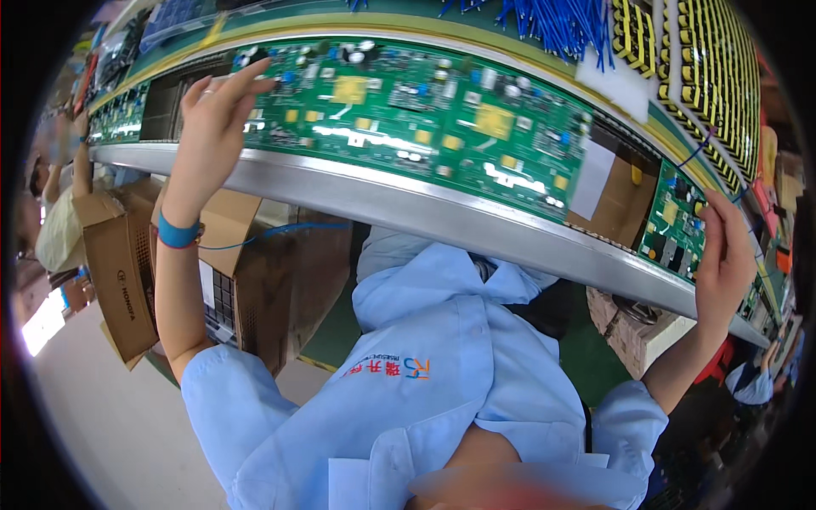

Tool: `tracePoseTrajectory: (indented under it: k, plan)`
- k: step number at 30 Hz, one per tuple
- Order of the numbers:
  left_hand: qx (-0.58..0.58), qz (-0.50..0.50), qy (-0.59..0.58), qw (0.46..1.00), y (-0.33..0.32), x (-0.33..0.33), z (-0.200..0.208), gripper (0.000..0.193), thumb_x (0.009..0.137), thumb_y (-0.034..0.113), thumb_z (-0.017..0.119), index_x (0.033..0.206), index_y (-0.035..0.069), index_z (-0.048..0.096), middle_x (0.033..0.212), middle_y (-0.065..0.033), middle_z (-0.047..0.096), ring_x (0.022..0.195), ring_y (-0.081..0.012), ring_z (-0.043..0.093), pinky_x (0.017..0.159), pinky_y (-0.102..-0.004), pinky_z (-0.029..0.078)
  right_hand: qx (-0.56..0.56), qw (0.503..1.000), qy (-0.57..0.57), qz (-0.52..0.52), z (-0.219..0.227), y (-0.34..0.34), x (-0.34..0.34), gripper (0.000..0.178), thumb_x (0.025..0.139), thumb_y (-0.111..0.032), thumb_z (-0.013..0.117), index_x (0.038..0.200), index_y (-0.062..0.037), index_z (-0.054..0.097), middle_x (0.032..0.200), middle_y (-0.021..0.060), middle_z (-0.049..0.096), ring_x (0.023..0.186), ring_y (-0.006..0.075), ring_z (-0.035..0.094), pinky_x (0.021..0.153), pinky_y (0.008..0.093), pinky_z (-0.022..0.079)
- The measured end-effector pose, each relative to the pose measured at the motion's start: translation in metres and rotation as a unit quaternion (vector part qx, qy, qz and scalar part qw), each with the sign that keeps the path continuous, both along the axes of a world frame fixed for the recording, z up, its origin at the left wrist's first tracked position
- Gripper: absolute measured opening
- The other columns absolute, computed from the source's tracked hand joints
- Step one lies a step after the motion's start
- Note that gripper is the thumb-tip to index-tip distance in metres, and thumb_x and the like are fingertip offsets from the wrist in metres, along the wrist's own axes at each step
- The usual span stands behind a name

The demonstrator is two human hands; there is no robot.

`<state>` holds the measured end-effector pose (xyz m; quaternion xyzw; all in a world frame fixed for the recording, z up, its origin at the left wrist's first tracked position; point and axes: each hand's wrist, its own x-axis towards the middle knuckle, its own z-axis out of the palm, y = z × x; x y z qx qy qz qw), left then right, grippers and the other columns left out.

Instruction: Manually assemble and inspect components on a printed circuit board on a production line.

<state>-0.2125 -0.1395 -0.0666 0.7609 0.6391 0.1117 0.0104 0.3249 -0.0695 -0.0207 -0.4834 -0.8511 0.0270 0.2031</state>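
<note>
A long green circuit board panel (399, 127), crowded with small parts and yellow squares, lies on the metal-edged rail in front of me. My left hand (219, 119) is over the panel's left end, its fingers apart and stretched across the board; whether they press on it I cannot tell. At the right, a second green circuit board (676, 217) sits on the same rail. My right hand (722, 246) lies along that board's right side, fingers extended with the tips by its far corner. Neither hand shows anything gripped. A blue wrist strap (178, 230) with a cord circles my left wrist.
Between the boards is a gap in the rail (625, 191) with a pale sheet. Blue wires (544, 25) and rows of yellow-black parts (718, 85) stand beyond. Cardboard boxes (119, 272) are below left, a pale box (633, 331) below right. Other people work at both far ends.
</note>
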Motion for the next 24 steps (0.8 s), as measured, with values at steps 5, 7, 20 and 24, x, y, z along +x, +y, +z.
tracePoseTrajectory:
  k: [5, 7, 20, 24]
  plan:
    - [-0.059, -0.01, 0.009, 0.998, -0.008, 0.031, 0.011, 0.043, 0.101, 0.004, 0.048, 0.142, 0.014, 0.053, 0.123, -0.0026, 0.07, 0.116, -0.0195, 0.061, 0.115, -0.0425, 0.024, -0.013, 0.998, 0.016, -0.056, -0.004, 0.008, 0.005, 0.017, 0.097, 0.0, 0.059, 0.112, 0.0011, 0.067, 0.1, 0.0097, 0.071, 0.087, 0.0145, 0.068, 0.078, 0.0247, 0.051]
    - [-0.032, -0.019, 0.012, 0.999, -0.008, 0.041, 0.01, 0.041, 0.099, 0.004, 0.048, 0.138, 0.013, 0.056, 0.115, -0.0052, 0.073, 0.11, -0.0241, 0.062, 0.113, -0.0445, 0.028, -0.007, 1.0, 0.021, -0.019, -0.001, 0.009, -0.002, 0.017, 0.097, 0.0, 0.059, 0.112, 0.0011, 0.067, 0.098, 0.0099, 0.071, 0.085, 0.0144, 0.068, 0.077, 0.0242, 0.051]
    - [-0.05, -0.036, 0.022, 0.998, 0.012, 0.069, 0.021, 0.043, 0.094, 0.001, 0.052, 0.136, 0.009, 0.056, 0.113, -0.0057, 0.073, 0.106, -0.024, 0.062, 0.112, -0.0458, 0.028, 0.017, 0.998, 0.046, -0.032, -0.002, 0.023, -0.002, 0.017, 0.093, -0.008, 0.068, 0.11, -0.0034, 0.069, 0.081, 0.0049, 0.066, 0.065, 0.0089, 0.056, 0.06, 0.0215, 0.045]
    - [-0.034, -0.026, 0.014, 0.999, 0.013, 0.072, 0.032, 0.034, 0.091, 0.002, 0.059, 0.124, 0.008, 0.064, 0.1, -0.0047, 0.074, 0.098, -0.0246, 0.063, 0.108, -0.0455, 0.032, 0.033, 0.995, 0.079, -0.053, -0.008, 0.051, -0.006, 0.019, 0.094, -0.006, 0.066, 0.113, -0.006, 0.069, 0.08, 0.0054, 0.066, 0.066, 0.0081, 0.055, 0.058, 0.0225, 0.044]
